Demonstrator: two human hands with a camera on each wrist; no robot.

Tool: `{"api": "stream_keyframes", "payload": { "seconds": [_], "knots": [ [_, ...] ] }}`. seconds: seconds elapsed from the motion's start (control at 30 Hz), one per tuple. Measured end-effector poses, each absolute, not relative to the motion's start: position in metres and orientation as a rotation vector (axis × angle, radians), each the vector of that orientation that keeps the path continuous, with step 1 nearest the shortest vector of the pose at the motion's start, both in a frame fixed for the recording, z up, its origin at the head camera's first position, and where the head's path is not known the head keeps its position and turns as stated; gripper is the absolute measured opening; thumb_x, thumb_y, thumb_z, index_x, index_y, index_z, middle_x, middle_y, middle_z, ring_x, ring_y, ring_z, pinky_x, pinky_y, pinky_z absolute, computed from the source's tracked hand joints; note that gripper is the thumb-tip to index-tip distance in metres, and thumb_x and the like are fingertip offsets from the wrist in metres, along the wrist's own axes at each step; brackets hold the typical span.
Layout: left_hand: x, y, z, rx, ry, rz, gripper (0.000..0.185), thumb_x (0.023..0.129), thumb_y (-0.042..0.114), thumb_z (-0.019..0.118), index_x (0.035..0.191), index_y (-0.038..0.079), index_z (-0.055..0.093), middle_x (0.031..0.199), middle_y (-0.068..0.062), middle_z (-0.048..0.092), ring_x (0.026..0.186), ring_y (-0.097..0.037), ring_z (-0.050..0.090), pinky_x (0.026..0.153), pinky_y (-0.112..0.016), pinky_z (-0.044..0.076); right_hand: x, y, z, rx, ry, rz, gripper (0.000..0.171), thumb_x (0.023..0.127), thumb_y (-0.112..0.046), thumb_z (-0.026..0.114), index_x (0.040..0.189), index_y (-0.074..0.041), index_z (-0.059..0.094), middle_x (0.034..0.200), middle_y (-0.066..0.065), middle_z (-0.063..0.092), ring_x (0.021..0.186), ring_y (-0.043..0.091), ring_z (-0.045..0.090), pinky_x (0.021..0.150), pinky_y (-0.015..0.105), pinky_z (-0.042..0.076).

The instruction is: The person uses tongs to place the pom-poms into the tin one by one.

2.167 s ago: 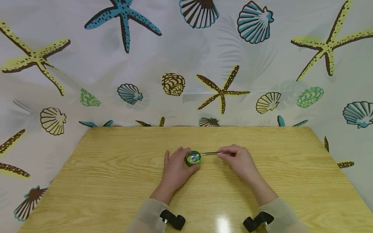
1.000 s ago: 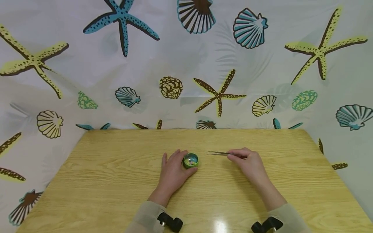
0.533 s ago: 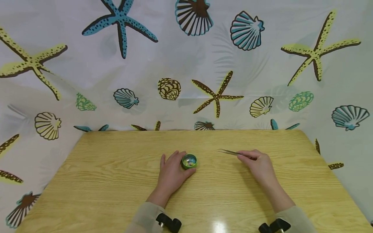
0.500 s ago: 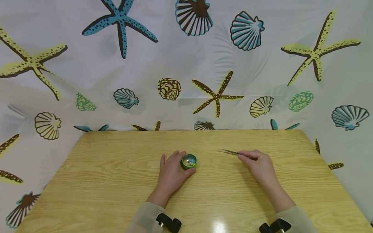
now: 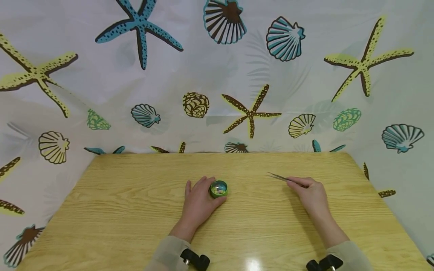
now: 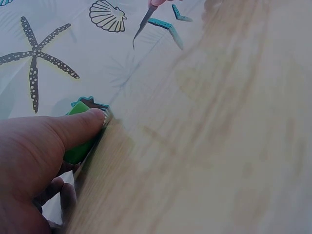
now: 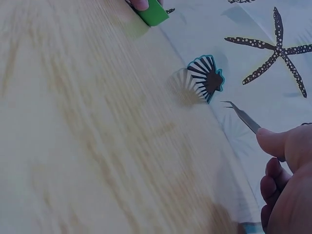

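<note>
A small round green container (image 5: 219, 189) stands on the table with several tiny pastel pieces inside, too small to make out well. My left hand (image 5: 198, 201) grips it, thumb at the near side and fingers round the far side. In the left wrist view the thumb presses on the green wall (image 6: 78, 155). Off to the right, my right hand (image 5: 310, 194) pinches a pair of thin metal tweezers (image 5: 278, 176), their bent tips pointing left. The right wrist view shows the tips of the tweezers (image 7: 243, 117) slightly apart with nothing between them.
The wood-grain table (image 5: 135, 188) reaches back to a pale curtain (image 5: 162, 67) printed with starfish and shells, which also hangs at both sides. Black wrist mounts (image 5: 194, 259) sit on both sleeves.
My right hand has drawn the tweezers away from the green container, to the right. My left hand keeps its grip on the container. The head view has shifted a little.
</note>
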State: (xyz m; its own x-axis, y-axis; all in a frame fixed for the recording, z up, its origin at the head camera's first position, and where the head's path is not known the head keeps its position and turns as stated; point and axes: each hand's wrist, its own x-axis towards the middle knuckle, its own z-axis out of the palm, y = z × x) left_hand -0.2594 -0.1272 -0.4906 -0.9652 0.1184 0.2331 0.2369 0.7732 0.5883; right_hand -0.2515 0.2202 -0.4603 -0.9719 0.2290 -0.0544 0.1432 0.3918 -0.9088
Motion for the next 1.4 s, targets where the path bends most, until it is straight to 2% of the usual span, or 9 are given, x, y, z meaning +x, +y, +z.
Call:
{"api": "stream_keyframes", "payload": {
  "seconds": [0.23, 0.5, 0.77, 1.1, 1.4],
  "knots": [
    [-0.260, -0.128, -0.493, -0.279, -2.781, -0.957, 0.072, 0.089, 0.033, 0.096, 0.147, 0.002, 0.067, 0.148, -0.018, 0.068, 0.153, -0.040, 0.049, 0.131, -0.069, 0.008, -0.253, 0.225, -0.466, -0.365, -2.559, 1.591, 0.032, 0.104, -0.032, 0.082, 0.128, -0.011, 0.084, 0.130, 0.015, 0.072, 0.131, 0.037, 0.062, 0.114, 0.052, 0.049],
    [-0.260, -0.127, -0.493, -0.262, -2.793, -0.965, 0.072, 0.090, 0.034, 0.096, 0.148, 0.002, 0.066, 0.150, -0.018, 0.067, 0.153, -0.039, 0.049, 0.132, -0.068, 0.008, -0.255, 0.234, -0.468, -0.370, -2.590, 1.516, 0.034, 0.104, -0.032, 0.081, 0.129, -0.009, 0.083, 0.133, 0.019, 0.070, 0.133, 0.041, 0.060, 0.115, 0.055, 0.047],
    [-0.262, -0.127, -0.492, -0.271, -2.788, -0.960, 0.073, 0.090, 0.034, 0.096, 0.148, 0.002, 0.066, 0.149, -0.018, 0.068, 0.153, -0.040, 0.049, 0.131, -0.069, 0.009, -0.259, 0.235, -0.472, -0.345, -2.660, 1.354, 0.029, 0.104, -0.030, 0.081, 0.124, -0.008, 0.085, 0.128, 0.018, 0.074, 0.122, 0.039, 0.066, 0.103, 0.054, 0.053],
    [-0.265, -0.126, -0.495, -0.279, -2.794, -0.958, 0.073, 0.090, 0.036, 0.096, 0.148, 0.002, 0.066, 0.149, -0.019, 0.067, 0.153, -0.039, 0.049, 0.131, -0.069, 0.008, -0.264, 0.237, -0.477, -0.303, -2.769, 1.132, 0.026, 0.103, -0.031, 0.080, 0.119, -0.011, 0.087, 0.135, 0.020, 0.074, 0.130, 0.046, 0.063, 0.112, 0.063, 0.042],
    [-0.272, -0.126, -0.494, -0.289, -2.819, -0.961, 0.074, 0.090, 0.037, 0.095, 0.148, 0.003, 0.066, 0.150, -0.018, 0.067, 0.155, -0.039, 0.048, 0.131, -0.070, 0.007, -0.269, 0.238, -0.479, -0.245, -2.812, 0.998, 0.026, 0.103, -0.029, 0.080, 0.121, -0.010, 0.086, 0.132, 0.021, 0.075, 0.128, 0.047, 0.065, 0.110, 0.066, 0.039]
  ]
}}
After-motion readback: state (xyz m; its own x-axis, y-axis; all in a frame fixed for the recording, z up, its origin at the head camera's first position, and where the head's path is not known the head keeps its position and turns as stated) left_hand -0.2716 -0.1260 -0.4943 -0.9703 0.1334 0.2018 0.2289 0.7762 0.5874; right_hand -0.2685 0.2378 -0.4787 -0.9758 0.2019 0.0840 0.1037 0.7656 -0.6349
